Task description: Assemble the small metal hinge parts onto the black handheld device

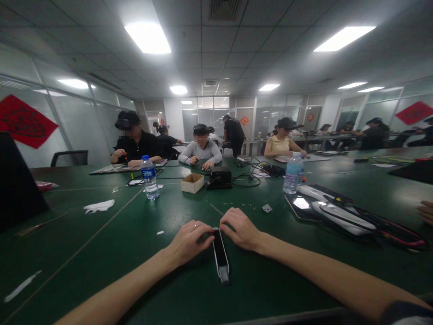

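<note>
A long narrow device with a black face, a pale rim and a grey block at its near end lies on the green table in front of me. My left hand, with a ring on one finger, has its thumb and fingertips closed at the far left edge of the device. My right hand is curled, its fingertips pressed at the far right corner of it. The fingertips hide whatever small part may be between them. Beyond my right hand lie a small metal plate and several tiny rings.
An open small box and a black box stand ahead. Water bottles stand left and right. A grey-and-black tool case lies on the right. White cloth lies left. Several people sit across the table; another person's hand shows at right.
</note>
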Demonstrator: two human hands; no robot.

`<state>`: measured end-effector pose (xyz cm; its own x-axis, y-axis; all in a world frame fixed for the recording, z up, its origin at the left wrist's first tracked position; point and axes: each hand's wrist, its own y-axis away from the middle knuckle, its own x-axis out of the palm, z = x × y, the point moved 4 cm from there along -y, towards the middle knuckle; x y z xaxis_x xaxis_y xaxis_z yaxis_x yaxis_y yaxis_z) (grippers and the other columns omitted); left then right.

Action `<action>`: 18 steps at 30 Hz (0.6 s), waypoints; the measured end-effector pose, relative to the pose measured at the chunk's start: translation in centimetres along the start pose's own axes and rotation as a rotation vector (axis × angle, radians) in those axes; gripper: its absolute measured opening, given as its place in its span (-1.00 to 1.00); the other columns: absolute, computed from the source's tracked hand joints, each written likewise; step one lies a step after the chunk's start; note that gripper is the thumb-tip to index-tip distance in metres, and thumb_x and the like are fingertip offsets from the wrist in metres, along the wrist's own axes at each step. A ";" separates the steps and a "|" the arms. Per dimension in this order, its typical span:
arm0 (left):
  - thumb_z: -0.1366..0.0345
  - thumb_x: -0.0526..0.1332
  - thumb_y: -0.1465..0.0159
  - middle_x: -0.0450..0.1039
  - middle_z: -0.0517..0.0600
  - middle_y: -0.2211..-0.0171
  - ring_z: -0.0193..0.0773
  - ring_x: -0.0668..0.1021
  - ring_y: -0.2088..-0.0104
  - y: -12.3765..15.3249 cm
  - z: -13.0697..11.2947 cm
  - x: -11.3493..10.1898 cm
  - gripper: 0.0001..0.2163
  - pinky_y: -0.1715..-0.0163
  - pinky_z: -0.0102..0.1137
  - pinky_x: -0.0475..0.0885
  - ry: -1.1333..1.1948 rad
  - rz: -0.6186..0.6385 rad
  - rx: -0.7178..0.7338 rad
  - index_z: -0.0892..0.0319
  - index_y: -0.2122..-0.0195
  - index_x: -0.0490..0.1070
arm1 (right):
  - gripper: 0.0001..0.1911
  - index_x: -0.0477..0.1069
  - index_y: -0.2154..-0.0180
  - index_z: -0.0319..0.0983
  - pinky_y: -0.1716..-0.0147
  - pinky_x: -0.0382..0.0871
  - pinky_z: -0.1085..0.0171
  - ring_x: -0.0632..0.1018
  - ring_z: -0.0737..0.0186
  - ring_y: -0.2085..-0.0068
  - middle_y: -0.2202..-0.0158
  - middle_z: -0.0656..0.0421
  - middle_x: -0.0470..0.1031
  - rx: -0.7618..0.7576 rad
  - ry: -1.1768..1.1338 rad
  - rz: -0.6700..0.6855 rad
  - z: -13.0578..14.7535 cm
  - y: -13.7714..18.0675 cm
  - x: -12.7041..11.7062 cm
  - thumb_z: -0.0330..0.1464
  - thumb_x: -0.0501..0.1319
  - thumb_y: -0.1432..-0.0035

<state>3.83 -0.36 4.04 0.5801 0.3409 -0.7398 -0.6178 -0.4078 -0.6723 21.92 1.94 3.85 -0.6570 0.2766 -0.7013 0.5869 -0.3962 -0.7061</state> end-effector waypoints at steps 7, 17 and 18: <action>0.33 0.17 -0.33 0.53 -0.02 0.34 -0.27 0.54 0.36 0.4 2.6 0.6 -0.88 0.28 -0.40 0.45 -0.073 0.136 -0.139 0.16 0.17 0.47 | -0.72 0.42 0.30 -0.27 0.24 0.25 0.19 0.43 0.17 0.28 0.32 0.06 0.51 0.137 0.085 0.084 -3.5 0.4 -0.1 -0.31 0.00 -0.37; 0.28 0.15 -0.33 0.53 -0.05 0.32 -0.27 0.52 0.35 0.8 4.1 1.7 -0.85 0.27 -0.41 0.41 -0.082 0.282 -0.297 0.12 0.18 0.50 | -0.78 0.45 0.24 -0.28 0.18 0.32 0.20 0.48 0.17 0.22 0.26 0.06 0.53 0.234 0.083 0.274 -3.8 0.6 1.1 -0.33 0.07 -0.34; 0.28 0.16 -0.33 0.53 -0.06 0.33 -0.27 0.52 0.35 0.8 4.2 1.8 -0.86 0.27 -0.41 0.40 -0.081 0.298 -0.313 0.12 0.19 0.50 | -0.77 0.45 0.24 -0.29 0.17 0.33 0.19 0.48 0.16 0.21 0.25 0.06 0.53 0.233 0.077 0.287 -3.8 0.7 1.3 -0.33 0.07 -0.34</action>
<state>2.16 3.48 2.10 0.3497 0.2294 -0.9083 -0.5542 -0.7311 -0.3980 23.26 5.35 2.12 -0.4385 0.1872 -0.8790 0.6129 -0.6531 -0.4448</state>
